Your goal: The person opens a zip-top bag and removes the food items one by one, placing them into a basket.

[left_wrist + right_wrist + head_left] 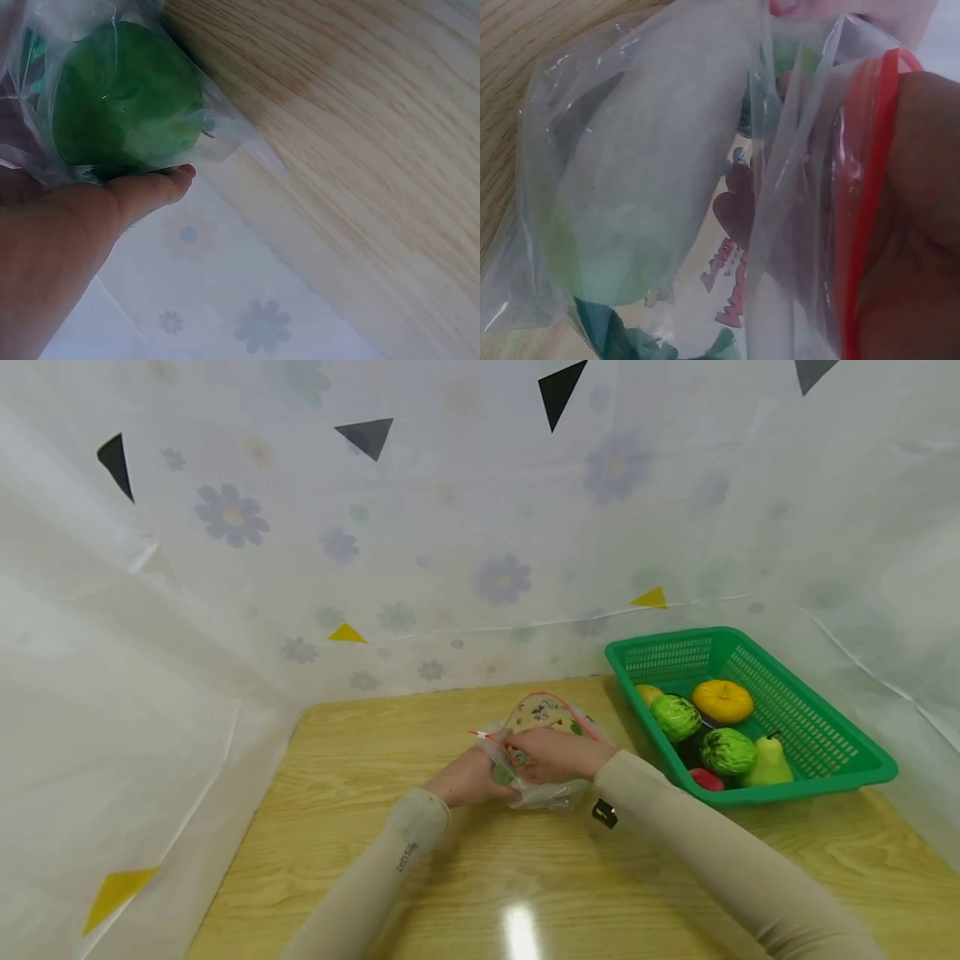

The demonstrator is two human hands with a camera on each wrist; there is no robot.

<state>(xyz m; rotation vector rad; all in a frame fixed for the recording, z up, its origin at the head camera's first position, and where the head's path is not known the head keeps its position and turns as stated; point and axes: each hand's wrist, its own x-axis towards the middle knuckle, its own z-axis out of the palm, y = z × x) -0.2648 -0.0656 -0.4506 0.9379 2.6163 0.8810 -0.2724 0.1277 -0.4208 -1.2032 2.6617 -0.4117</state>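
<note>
A clear zip bag with a red zip edge sits mid-table, its mouth spread wide and printed cartoon patterns on it. My left hand grips the bag's left side. Through the plastic in the left wrist view, a round green fruit lies above the left thumb. My right hand is at the mouth, holding the red-edged rim; its fingertips are partly hidden. A long pale green item shows inside the bag in the right wrist view, blurred by the plastic.
At the right stands a green basket with a yellow pumpkin, green striped round pieces, a pear and a red piece. Flower-printed white sheeting encloses the wooden table behind and at the sides.
</note>
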